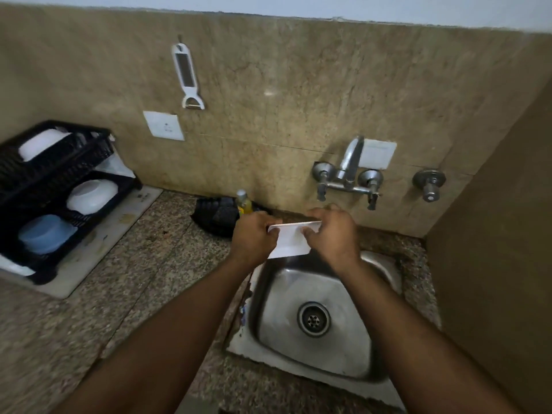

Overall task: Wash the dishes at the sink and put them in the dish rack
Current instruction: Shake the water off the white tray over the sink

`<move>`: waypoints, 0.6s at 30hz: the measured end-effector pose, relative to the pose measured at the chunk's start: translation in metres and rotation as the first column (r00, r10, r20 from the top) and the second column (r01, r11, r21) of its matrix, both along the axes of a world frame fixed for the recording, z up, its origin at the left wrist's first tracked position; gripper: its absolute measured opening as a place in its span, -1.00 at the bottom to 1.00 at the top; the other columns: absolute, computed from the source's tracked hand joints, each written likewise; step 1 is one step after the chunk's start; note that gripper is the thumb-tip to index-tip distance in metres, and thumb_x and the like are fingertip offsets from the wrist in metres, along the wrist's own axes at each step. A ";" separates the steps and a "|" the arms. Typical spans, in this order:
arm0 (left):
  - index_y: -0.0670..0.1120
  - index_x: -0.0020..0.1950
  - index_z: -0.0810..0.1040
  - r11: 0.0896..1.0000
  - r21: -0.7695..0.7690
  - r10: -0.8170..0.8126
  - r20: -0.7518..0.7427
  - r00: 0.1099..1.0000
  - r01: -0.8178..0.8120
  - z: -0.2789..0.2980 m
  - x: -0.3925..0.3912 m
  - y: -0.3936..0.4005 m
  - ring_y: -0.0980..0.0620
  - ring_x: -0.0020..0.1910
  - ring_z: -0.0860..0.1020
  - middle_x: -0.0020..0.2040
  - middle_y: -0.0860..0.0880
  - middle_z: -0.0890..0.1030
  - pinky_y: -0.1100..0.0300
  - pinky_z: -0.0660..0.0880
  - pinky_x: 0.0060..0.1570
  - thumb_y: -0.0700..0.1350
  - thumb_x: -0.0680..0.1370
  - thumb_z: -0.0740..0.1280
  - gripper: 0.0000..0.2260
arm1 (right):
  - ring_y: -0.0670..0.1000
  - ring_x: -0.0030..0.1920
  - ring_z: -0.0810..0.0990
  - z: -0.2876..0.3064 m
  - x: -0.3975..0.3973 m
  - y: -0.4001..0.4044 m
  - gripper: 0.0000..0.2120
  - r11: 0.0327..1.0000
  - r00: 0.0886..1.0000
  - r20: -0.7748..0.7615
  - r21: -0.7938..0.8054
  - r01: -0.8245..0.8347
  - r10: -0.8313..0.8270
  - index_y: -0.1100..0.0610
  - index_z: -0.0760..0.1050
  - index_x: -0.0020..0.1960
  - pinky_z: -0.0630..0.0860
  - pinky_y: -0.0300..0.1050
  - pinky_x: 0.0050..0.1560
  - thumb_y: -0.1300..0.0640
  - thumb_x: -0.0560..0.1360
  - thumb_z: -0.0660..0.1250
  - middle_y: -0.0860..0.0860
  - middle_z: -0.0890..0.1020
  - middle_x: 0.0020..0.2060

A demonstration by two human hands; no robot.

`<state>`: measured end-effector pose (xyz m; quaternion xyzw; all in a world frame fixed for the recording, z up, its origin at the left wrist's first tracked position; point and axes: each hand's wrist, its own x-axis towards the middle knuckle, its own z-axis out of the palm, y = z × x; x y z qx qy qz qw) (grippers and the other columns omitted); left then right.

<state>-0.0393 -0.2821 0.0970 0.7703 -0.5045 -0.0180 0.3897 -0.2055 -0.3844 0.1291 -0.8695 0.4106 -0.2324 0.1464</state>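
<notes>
Granite kitchen counter, left hand and right hand both grasping a white square dish above the steel sink, bowls drying in black dish rack far left

Speckled granite counter, inset steel sink, black dish rack on white mat, dark basket

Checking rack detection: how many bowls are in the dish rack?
3: a white bowl on the upper tier, a white bowl and a blue bowl on the lower tier. Others may be hidden.
</notes>
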 end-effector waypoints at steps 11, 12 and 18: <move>-0.06 -0.03 0.79 0.986 -0.009 0.164 -0.092 0.982 -0.166 0.009 0.112 0.106 0.09 -0.25 0.67 -0.20 0.00 0.75 0.20 0.55 -0.23 -0.08 0.47 0.43 -0.83 | 0.11 0.06 0.66 0.021 0.147 0.059 -0.74 0.895 0.881 -0.311 -0.157 -0.417 0.356 -0.14 0.62 0.22 0.53 -0.06 -0.02 -0.14 0.60 0.28 -0.02 0.71 0.03; -0.08 -0.07 0.78 0.983 -0.013 0.181 -0.118 0.976 -0.184 0.010 0.127 0.116 0.10 -0.31 0.64 -0.27 0.00 0.71 0.18 0.53 -0.28 -0.06 0.48 0.42 -0.83 | 0.10 0.06 0.66 0.020 0.166 0.064 -0.73 0.878 0.873 -0.302 -0.172 -0.446 0.384 -0.14 0.62 0.23 0.53 -0.06 -0.02 -0.15 0.60 0.27 -0.02 0.71 0.04; -0.08 -0.15 0.75 0.959 -0.082 0.254 -0.185 0.949 -0.273 0.011 0.203 0.164 0.14 -0.40 0.58 -0.39 0.02 0.63 0.16 0.45 -0.38 -0.07 0.53 0.48 -0.88 | 0.08 -0.07 0.64 0.010 0.258 0.084 -0.69 0.828 0.824 -0.145 -0.047 -0.559 0.548 -0.06 0.66 -0.03 0.56 0.02 -0.15 -0.20 0.51 0.23 -0.07 0.72 -0.13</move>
